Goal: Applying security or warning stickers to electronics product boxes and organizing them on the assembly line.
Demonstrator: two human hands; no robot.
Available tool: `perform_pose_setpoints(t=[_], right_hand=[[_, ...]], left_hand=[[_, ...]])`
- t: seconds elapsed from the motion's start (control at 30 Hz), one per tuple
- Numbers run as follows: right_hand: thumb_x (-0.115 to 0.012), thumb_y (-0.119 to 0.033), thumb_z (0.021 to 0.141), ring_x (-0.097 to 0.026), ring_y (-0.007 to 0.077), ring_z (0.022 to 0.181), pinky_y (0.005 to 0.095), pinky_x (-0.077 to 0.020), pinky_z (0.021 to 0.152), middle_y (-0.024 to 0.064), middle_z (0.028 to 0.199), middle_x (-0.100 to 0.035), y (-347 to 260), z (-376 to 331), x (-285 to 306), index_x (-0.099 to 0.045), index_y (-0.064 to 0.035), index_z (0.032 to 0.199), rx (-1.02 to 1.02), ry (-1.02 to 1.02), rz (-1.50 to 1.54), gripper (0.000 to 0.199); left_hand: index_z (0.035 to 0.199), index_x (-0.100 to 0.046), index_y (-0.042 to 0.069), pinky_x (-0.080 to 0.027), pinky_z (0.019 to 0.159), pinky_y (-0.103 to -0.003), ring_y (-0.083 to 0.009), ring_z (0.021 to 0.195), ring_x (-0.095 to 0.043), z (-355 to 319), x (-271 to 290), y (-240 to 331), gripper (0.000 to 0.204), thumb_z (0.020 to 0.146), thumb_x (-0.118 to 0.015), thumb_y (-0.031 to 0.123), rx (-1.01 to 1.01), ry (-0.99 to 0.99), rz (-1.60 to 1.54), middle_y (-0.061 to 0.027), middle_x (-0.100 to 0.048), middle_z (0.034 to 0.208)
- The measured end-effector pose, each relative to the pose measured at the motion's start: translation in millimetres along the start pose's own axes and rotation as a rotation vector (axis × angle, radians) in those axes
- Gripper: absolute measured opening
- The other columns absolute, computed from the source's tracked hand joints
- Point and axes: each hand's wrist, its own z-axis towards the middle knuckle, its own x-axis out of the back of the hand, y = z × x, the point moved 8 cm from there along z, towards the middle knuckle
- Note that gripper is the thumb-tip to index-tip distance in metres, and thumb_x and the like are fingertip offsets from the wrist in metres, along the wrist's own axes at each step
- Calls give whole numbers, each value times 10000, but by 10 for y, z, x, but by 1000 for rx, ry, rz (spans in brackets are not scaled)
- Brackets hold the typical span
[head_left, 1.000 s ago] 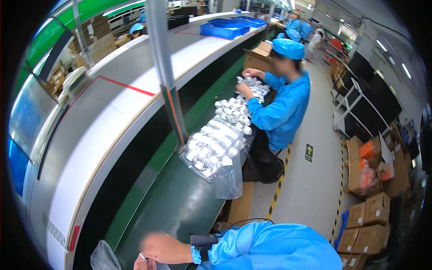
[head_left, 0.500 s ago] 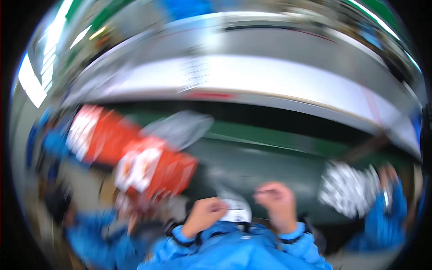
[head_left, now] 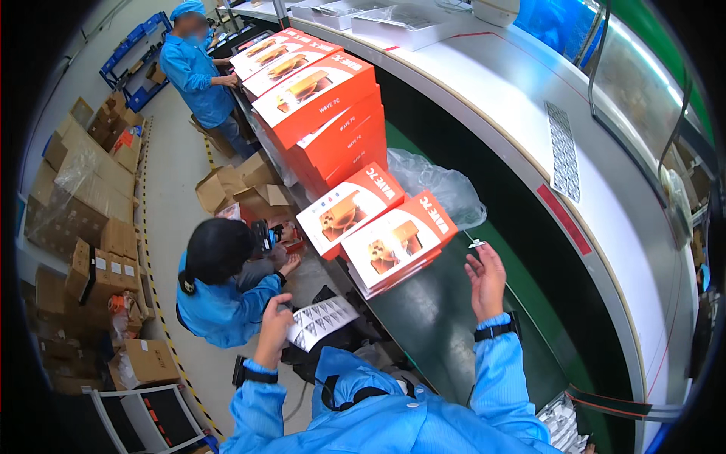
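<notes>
My left hand grips the edge of a white sheet of labels printed with rows of dark triangular marks. A small white label sits at the fingertips of my right hand, over the dark green work surface. Just left of that hand lies a short stack of orange-and-white printed boxes, with another box beside it. Behind them rises a taller stack of the same boxes.
A clear plastic bag lies behind the near boxes. On the left, a crouching co-worker is beside open cartons; another person stands farther back. A white raised counter curves along the right. Silvery packets lie at lower right.
My view has swung left and sharpened. My hands have moved apart: the left now holds the label sheet out to the left, and the right reaches forward near the boxes with the small label.
</notes>
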Motion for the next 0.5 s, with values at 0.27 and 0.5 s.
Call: perform_pose_setpoints(t=[0.27, 0.5], right_hand=[[-520, -431, 957, -411, 343, 1280, 516, -308, 1066, 57, 1504, -320, 1653, -229, 181, -233, -180, 1508, -277, 408, 111, 670], [-358, -508, 999, -493, 304, 1238, 457, -436, 1012, 144, 1421, -418, 2413, -365, -603, -276, -95, 1452, -511, 84, 641, 619]], left_hand=[[1322, -546, 46, -503, 856, -307, -176, 1034, -611, 2321, -526, -376, 430, 935, -605, 224, -75, -447, 139, -91, -626, 1241], [1315, -553, 45, -503, 856, -308, -177, 1030, -612, 2487, -812, -404, 421, 934, -604, 218, 80, -616, 207, -90, -628, 1237]])
